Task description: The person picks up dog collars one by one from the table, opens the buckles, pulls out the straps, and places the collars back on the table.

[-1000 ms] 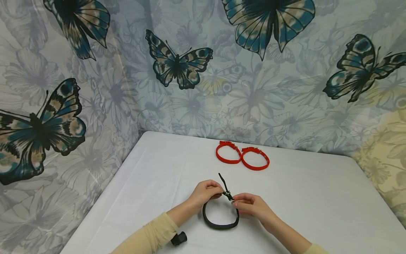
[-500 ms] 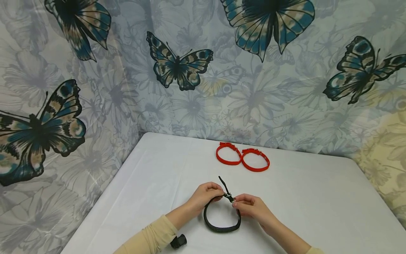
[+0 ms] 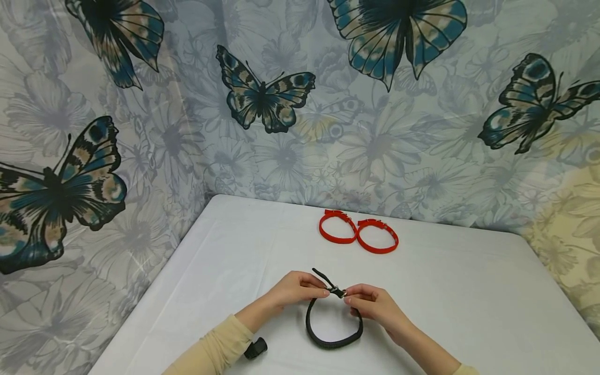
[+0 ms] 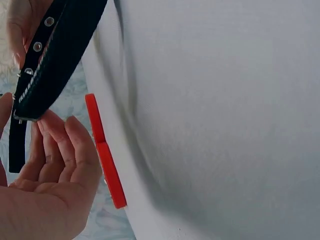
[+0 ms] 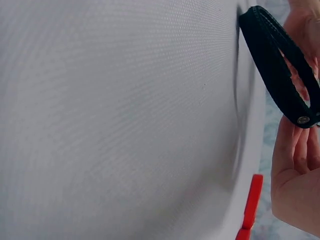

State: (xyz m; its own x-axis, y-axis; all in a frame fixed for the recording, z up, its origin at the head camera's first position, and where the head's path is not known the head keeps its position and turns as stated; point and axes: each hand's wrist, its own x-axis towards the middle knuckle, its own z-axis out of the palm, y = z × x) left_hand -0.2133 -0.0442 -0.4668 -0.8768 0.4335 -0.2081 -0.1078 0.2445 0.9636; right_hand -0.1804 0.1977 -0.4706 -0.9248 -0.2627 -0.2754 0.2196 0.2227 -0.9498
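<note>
A black collar point(image 3: 334, 345) with a metal buckle is held as a loop above the white table, its loose strap end pointing up and to the left. My left hand point(image 3: 296, 288) pinches it beside the buckle; in the left wrist view its fingers point(image 4: 80, 145) lie under the buckle, and metal eyelets line the strap. My right hand point(image 3: 375, 302) pinches the collar just right of the buckle, thumb and fingers together. A rivet shows on the collar point(image 5: 272, 65) in the right wrist view, above my right hand's fingers.
Two red collars point(image 3: 338, 240) lie side by side, touching, toward the back of the white table point(image 3: 450, 291). A small black rolled object point(image 3: 255, 349) lies beside my left sleeve point(image 3: 220, 338). Butterfly-printed fabric hangs behind the table and at its left.
The loop of the black collar has shifted slightly right and down. Its loose end now leans further left. My left hand has drawn slightly left, while my right hand stays nearly in place.
</note>
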